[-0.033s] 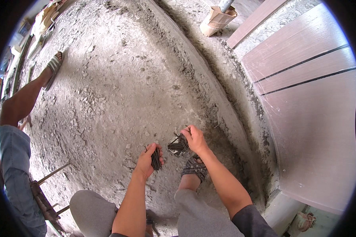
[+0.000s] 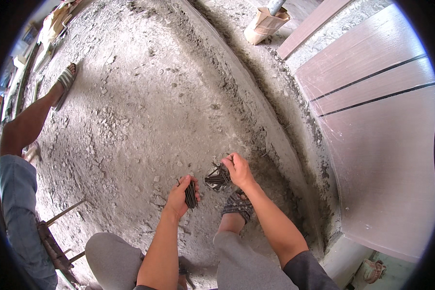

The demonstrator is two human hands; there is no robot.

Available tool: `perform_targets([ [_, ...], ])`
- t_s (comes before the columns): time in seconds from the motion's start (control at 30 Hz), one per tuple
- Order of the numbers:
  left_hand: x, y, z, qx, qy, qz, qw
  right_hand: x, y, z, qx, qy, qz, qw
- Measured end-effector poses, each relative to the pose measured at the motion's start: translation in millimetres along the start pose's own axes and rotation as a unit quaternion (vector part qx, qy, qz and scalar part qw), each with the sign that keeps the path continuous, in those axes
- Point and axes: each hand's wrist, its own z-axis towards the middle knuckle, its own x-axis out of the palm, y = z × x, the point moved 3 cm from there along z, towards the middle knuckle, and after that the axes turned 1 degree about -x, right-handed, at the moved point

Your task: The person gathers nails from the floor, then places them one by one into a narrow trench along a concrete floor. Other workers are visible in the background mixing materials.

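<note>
A bundle of dark nails (image 2: 191, 195) is gripped in my left hand (image 2: 180, 197), its fingers wrapped round them. Just right of it lies a small pile of similar dark nails (image 2: 216, 180) on the dusty concrete, on a pale scrap or wrapper I cannot make out clearly. My right hand (image 2: 238, 170) is at the pile's upper right, fingers pinched on what looks like a nail. Below the pile is my sandalled foot (image 2: 236, 208).
Another person's legs (image 2: 26, 121) in sandals are at the left, beside metal bars on a dark block (image 2: 53, 241). A mortar ridge (image 2: 275, 130) runs diagonally toward large pinkish tiles (image 2: 382, 159) on the right. A paper bag (image 2: 261, 31) round a pipe stands at the back.
The other person's farther foot at the left edge has shifted slightly. My hands show no visible movement.
</note>
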Motion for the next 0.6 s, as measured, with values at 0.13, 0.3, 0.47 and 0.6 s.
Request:
perform_targets([
  [0.13,1,1,2,0.003,0.001,0.003,1.000,-5,4,4,-0.006,-0.051,0.017,0.999],
  [0.3,13,-12,7,0.031,0.023,-0.026,0.999,-21,46,20,-0.016,0.028,0.035,0.999],
  [0.47,32,-29,1,-0.016,0.093,-0.057,0.994,-36,129,12,-0.233,0.089,-0.025,0.968],
  [0.6,64,-29,-7,-0.078,0.101,-0.137,0.982,-28,153,-6,-0.525,0.100,-0.083,0.841],
])
